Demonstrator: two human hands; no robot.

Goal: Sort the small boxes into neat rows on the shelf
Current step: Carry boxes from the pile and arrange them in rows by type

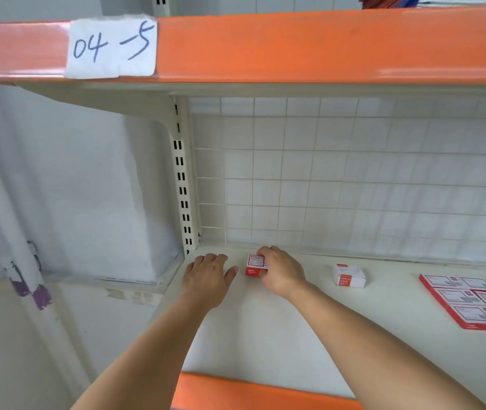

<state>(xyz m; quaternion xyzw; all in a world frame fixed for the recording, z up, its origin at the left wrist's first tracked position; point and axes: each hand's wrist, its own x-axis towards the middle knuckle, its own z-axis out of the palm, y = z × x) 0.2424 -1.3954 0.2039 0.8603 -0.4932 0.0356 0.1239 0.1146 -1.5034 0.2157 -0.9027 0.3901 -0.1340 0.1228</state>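
step in hand: i am judging this as the placing of a first box; the right hand [280, 272] is setting a small red and white box [254, 264] down near the back left corner of the shelf [265, 329], at about 12 o'clock from where i am watching.
right hand: its fingers are curling over the top and far side of that box, with the thumb pinching the near face, so it is clamped on the box.
left hand: the left hand [206, 276] is lying at about 11 o'clock, just beside the box but not touching it; its fingers are relaxed and holding nothing.
box position: the box is sitting near the wire grid back [354, 179] and close to the slotted upright [183, 184].
other stock: a second small box [349, 276] is waiting at about 1 o'clock, well apart; a cluster of flat boxes [469, 300] is lying at about 2 o'clock, some overlapping and skewed.
progress: i am reckoning the sorting is barely begun, since no row is showing yet.
next move: i am thinking the box needs squaring to the back edge, then the hand needs loosening and reaching right for the second small box.
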